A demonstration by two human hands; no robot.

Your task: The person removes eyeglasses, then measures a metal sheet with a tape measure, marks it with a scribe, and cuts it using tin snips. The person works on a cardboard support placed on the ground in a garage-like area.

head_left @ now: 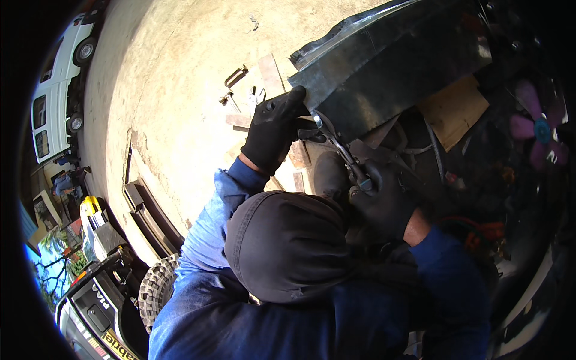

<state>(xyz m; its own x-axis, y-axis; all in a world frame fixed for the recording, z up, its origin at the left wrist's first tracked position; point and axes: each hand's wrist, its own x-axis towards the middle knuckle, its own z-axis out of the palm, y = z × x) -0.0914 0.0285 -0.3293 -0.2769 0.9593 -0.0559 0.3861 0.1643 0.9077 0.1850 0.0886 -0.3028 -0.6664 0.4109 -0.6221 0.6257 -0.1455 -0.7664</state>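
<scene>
My right hand, in a black glove, is closed around the handles of a pair of metal snips. Their jaws meet the near-left edge of a large dark metal sheet, which slants up to the right. At that sheet's left corner, my left hand, also gloved in black, is closed on the edge. A narrow bent piece of metal shows between the left hand and the jaws; whether it is still joined to the sheet I cannot tell. Deep shadow hides most of the right fingers.
A hammer, a dark metal tool and wood pieces lie beyond my left hand. Cardboard sits under the sheet; a pink fan stands right. Vehicles, including a white van, are left. A dark cap blocks the lower middle.
</scene>
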